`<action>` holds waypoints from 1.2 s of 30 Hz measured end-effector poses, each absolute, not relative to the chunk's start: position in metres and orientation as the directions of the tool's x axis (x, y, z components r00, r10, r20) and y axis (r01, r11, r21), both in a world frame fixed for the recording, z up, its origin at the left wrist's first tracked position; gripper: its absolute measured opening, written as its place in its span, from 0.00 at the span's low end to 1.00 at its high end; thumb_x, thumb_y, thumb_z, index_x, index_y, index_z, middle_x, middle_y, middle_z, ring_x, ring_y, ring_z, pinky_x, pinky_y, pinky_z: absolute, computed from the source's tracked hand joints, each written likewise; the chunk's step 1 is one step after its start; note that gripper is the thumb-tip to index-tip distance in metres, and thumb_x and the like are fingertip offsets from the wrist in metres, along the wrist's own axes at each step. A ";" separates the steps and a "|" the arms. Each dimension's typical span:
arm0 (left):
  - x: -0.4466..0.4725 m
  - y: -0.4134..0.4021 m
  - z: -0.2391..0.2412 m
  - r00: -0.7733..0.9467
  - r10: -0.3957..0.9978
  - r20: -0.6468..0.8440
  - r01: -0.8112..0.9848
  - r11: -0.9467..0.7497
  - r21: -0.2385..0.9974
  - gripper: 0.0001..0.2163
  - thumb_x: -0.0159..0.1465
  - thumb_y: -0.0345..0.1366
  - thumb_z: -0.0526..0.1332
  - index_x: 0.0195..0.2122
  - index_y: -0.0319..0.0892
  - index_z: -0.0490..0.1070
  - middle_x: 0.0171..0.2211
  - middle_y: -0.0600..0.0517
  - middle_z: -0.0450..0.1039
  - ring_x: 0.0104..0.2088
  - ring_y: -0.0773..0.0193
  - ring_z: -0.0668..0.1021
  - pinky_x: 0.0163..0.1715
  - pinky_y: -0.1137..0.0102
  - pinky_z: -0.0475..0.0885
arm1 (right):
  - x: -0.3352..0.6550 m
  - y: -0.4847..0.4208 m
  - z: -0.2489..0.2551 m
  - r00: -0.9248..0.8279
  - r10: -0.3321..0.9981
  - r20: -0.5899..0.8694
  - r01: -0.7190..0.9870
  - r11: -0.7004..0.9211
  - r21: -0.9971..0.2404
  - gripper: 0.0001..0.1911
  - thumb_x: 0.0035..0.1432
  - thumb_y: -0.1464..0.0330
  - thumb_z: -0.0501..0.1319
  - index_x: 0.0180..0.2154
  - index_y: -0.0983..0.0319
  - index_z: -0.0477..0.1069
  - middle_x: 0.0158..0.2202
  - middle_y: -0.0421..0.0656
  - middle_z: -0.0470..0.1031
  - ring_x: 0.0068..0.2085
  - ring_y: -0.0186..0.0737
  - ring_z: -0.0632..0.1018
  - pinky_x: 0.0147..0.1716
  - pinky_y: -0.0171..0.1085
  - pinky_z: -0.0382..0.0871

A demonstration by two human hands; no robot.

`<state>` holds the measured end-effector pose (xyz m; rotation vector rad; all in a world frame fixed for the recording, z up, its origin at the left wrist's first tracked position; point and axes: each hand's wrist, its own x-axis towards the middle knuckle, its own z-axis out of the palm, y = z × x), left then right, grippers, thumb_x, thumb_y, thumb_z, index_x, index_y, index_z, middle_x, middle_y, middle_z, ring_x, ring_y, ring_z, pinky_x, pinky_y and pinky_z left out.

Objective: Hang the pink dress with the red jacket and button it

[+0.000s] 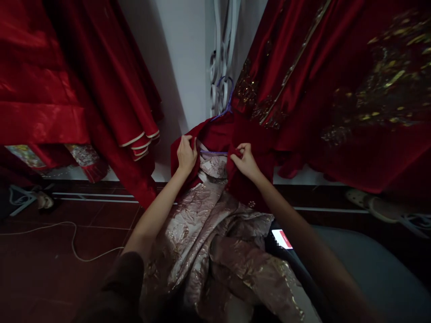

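My left hand point(187, 154) pinches the left front edge of a dark red jacket point(215, 132). On the other side, my right hand point(246, 160) grips the jacket's right front edge between thumb and fingers. The jacket hangs on a purple hanger point(229, 109), its front spread apart between my hands. Inside it shows a pale pink-gold brocade garment point(191, 215), which drapes down over my lap. A second purple hanger bar point(214, 153) crosses near that garment's top. The jacket's lower part is partly hidden behind my right forearm.
Red garments hang at the left point(111, 76) and an embroidered red gown point(380, 89) at the right. White scrollwork metal point(220, 58) stands against the wall. A cable point(74, 242) runs along the tiled floor. A lit phone point(282, 238) lies beside a grey seat point(363, 264).
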<state>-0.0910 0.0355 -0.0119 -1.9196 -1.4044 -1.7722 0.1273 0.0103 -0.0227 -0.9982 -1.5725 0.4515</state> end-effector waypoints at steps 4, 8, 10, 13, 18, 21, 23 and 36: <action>-0.079 0.017 -0.045 -0.205 0.522 0.828 0.647 -0.562 0.515 0.06 0.62 0.33 0.55 0.40 0.41 0.60 0.38 0.47 0.67 0.39 0.62 0.73 0.42 0.68 0.67 | 0.128 0.017 -0.023 0.013 0.768 0.640 0.387 0.587 -0.711 0.09 0.48 0.71 0.54 0.32 0.58 0.53 0.30 0.38 0.58 0.33 0.34 0.65 0.36 0.35 0.62; -0.043 0.008 -0.054 -0.069 0.631 0.773 0.595 -0.596 0.539 0.09 0.59 0.26 0.54 0.41 0.42 0.61 0.37 0.48 0.68 0.38 0.63 0.74 0.40 0.69 0.68 | 0.111 0.015 -0.021 -0.040 0.789 0.613 0.420 0.570 -0.707 0.05 0.49 0.72 0.50 0.30 0.58 0.53 0.28 0.37 0.57 0.31 0.34 0.63 0.37 0.35 0.62; -0.028 0.008 -0.052 0.022 0.673 0.740 0.553 -0.624 0.551 0.11 0.59 0.26 0.55 0.42 0.42 0.61 0.38 0.48 0.69 0.38 0.63 0.75 0.39 0.69 0.69 | 0.104 0.012 -0.020 -0.072 0.806 0.588 0.433 0.556 -0.709 0.06 0.49 0.73 0.50 0.31 0.58 0.54 0.28 0.37 0.59 0.30 0.34 0.64 0.37 0.36 0.63; -0.023 0.009 -0.046 0.070 0.696 0.715 0.494 -0.647 0.581 0.13 0.58 0.27 0.57 0.45 0.42 0.62 0.40 0.48 0.71 0.39 0.63 0.75 0.41 0.69 0.70 | 0.104 0.006 -0.024 -0.159 0.819 0.551 0.385 0.565 -0.729 0.10 0.47 0.72 0.53 0.34 0.58 0.56 0.30 0.37 0.62 0.31 0.34 0.67 0.37 0.36 0.65; -0.042 0.002 -0.046 0.131 0.696 0.706 0.413 -0.685 0.600 0.16 0.61 0.30 0.55 0.51 0.46 0.65 0.47 0.48 0.72 0.45 0.62 0.76 0.47 0.66 0.70 | 0.117 -0.006 -0.037 -0.268 0.829 0.491 0.140 0.538 -0.831 0.17 0.48 0.69 0.58 0.43 0.58 0.61 0.43 0.43 0.68 0.42 0.36 0.73 0.43 0.38 0.69; -0.046 -0.002 -0.050 0.083 0.743 0.664 0.330 -0.650 0.685 0.14 0.63 0.33 0.55 0.50 0.47 0.66 0.42 0.49 0.75 0.40 0.64 0.78 0.42 0.68 0.73 | 0.118 -0.009 -0.041 -0.209 0.836 0.508 0.131 0.538 -0.833 0.15 0.52 0.65 0.59 0.43 0.58 0.63 0.44 0.45 0.70 0.43 0.37 0.74 0.45 0.40 0.69; -0.045 -0.003 -0.052 0.006 0.771 0.637 0.269 -0.615 0.742 0.13 0.62 0.34 0.57 0.48 0.45 0.65 0.38 0.50 0.76 0.36 0.66 0.79 0.37 0.71 0.74 | 0.117 -0.008 -0.041 -0.161 0.841 0.517 0.155 0.538 -0.828 0.15 0.52 0.62 0.61 0.42 0.59 0.64 0.42 0.45 0.71 0.42 0.38 0.75 0.42 0.39 0.71; -0.042 0.000 -0.047 0.017 0.833 0.553 0.173 -0.547 0.819 0.04 0.57 0.31 0.60 0.34 0.40 0.72 0.33 0.50 0.77 0.31 0.68 0.79 0.33 0.73 0.75 | 0.116 -0.010 -0.030 -0.090 0.841 0.533 0.243 0.538 -0.807 0.15 0.51 0.60 0.63 0.38 0.61 0.69 0.38 0.44 0.74 0.37 0.37 0.77 0.33 0.35 0.73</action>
